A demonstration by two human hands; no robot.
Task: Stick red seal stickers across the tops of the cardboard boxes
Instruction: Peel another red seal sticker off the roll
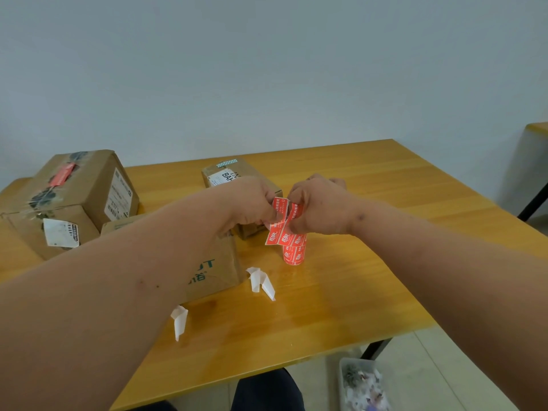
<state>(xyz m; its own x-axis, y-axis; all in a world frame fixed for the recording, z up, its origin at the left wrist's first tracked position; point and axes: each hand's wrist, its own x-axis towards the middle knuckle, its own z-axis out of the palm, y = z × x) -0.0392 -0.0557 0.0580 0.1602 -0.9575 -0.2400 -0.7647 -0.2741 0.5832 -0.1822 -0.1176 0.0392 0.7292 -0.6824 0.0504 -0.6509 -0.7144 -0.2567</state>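
Red sticker strip (285,221) pinched above table (370,262) by left hand (252,203) and right hand (318,204), roll (294,252) hanging below, boxes just behind; peel slowly from one corner, keeping the adhesive off the fingers.

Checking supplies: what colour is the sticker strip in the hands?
Red with white print, on the sticker strip; the head view shows it.

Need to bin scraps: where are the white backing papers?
On the table: one backing paper right of the front box, another just before it.
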